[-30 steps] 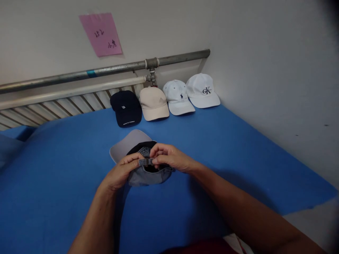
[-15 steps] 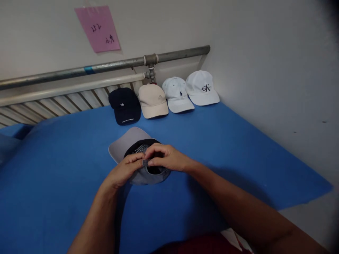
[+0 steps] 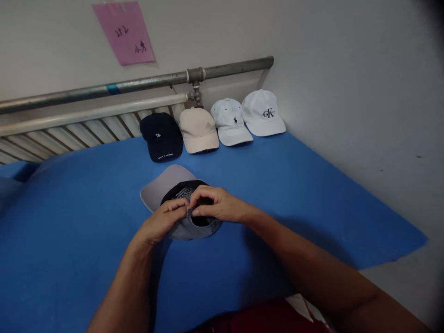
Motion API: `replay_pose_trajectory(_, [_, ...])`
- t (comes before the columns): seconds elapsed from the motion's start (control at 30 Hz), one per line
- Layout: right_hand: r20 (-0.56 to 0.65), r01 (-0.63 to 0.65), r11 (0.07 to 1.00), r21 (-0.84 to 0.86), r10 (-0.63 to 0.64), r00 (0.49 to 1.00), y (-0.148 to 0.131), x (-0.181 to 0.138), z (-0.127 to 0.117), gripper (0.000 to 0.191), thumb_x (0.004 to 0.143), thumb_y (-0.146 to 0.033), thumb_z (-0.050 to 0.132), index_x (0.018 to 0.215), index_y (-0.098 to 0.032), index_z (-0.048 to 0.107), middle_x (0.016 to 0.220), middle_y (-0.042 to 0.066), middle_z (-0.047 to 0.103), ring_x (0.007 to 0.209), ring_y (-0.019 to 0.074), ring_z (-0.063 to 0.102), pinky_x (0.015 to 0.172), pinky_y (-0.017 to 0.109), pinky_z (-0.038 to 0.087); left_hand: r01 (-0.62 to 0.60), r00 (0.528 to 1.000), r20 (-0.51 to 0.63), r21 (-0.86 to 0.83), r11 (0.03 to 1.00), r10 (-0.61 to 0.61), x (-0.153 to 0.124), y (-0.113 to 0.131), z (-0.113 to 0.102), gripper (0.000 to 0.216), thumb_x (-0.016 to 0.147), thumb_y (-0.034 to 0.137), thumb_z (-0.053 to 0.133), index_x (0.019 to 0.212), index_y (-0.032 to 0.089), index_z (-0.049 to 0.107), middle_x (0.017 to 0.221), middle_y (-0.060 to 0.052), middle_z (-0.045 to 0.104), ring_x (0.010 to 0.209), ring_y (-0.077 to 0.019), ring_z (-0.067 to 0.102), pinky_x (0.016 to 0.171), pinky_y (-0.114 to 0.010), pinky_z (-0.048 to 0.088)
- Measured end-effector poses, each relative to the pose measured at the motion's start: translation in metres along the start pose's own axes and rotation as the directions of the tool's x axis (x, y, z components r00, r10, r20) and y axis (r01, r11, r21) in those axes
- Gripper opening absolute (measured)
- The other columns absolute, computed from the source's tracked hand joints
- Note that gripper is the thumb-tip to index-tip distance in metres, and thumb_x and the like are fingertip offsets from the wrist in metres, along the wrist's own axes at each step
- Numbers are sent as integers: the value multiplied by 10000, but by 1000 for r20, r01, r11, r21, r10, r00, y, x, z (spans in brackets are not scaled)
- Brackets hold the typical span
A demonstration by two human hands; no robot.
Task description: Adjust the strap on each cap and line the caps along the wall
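Observation:
A grey baseball cap (image 3: 194,230) is turned with its inside facing up, its brim pointing to the far left. My left hand (image 3: 162,221) grips the cap's back edge at the left of the strap opening, fingers closed on it. From the right, my right hand (image 3: 218,203) pinches at the strap by the same opening, thumb and forefinger close together. The fingertips of both hands nearly meet there. Beyond it stand a dark navy cap (image 3: 163,136), a beige cap (image 3: 199,132), a white cap with a small rider logo (image 3: 231,122) and a white CK cap (image 3: 263,113).
A blue sheet (image 3: 312,180) covers the surface under the caps. Behind the row run a metal pipe (image 3: 149,83) and a radiator (image 3: 69,134). On the wall hangs a pink paper (image 3: 125,34); a white wall (image 3: 357,83) borders the right side.
The view has shifted slightly. Both hands stay at the cap's strap opening; the small grey strap end between the fingertips shows less now.

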State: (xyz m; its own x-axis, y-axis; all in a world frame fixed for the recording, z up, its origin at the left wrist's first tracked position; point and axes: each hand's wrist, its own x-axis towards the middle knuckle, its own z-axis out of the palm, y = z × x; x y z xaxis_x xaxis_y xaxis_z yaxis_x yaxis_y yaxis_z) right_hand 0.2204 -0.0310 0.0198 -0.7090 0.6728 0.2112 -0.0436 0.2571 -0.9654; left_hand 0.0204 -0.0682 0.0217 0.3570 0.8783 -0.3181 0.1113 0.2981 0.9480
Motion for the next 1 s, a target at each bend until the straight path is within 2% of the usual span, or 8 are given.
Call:
replay_pose_trajectory(0.13, [19, -26, 999, 40, 26, 999, 0, 1, -1, 47, 784, -193, 671, 829, -197, 659, 881, -15, 579, 854, 118, 559, 849, 295, 443, -2, 1000, 13, 38, 999, 1, 0, -2, -1, 221, 781, 379, 650, 816, 163, 678, 765, -23, 641, 719, -152, 579, 668, -274, 461])
replay_pose_trajectory(0.2, [-5, -57, 987, 148, 59, 998, -2, 2, -1, 31, 791, -200, 656, 808, -184, 636, 865, -13, 585, 851, 118, 563, 840, 291, 442, 1, 1000, 8, 52, 999, -1, 1, -2, -1, 228, 780, 386, 651, 796, 160, 675, 737, -21, 631, 706, -154, 577, 657, -274, 462])
replay_pose_trajectory(0.3, [-43, -120, 944, 307, 140, 989, -6, 2, 1, 69, 798, -216, 640, 837, -178, 597, 811, -24, 573, 759, 98, 543, 733, 252, 443, 3, 1000, 10, 55, 998, -3, 1, -2, 0, 229, 782, 386, 653, 789, 159, 674, 734, -21, 628, 712, -158, 578, 663, -277, 462])
replay_pose_trajectory(0.5, [-96, -176, 944, 278, 209, 973, -11, 1, 0, 78, 806, -246, 618, 799, -184, 571, 655, -54, 498, 606, 81, 459, 584, 215, 385, 16, 1000, -10, 29, 999, -15, -1, 2, 2, 224, 790, 381, 658, 741, 162, 668, 696, -3, 602, 663, -125, 539, 633, -245, 423])
replay_pose_trajectory(0.77, [-41, -250, 936, 247, 268, 962, -5, 0, -4, 68, 757, -220, 639, 782, -171, 599, 655, -50, 549, 594, 74, 496, 597, 219, 399, 37, 999, -26, -53, 998, -39, -4, 1, -3, 124, 686, 269, 721, 757, 176, 679, 657, 35, 582, 587, -79, 469, 570, -203, 351])
replay_pose_trajectory(1.0, [-108, -200, 913, 357, 253, 961, -6, 0, -2, 82, 713, -195, 675, 783, -183, 633, 631, -60, 564, 572, 75, 521, 572, 218, 413, 81, 992, -87, -97, 992, -90, -3, 8, 4, 156, 622, 265, 743, 702, 162, 657, 625, 32, 586, 553, -84, 475, 545, -214, 354])
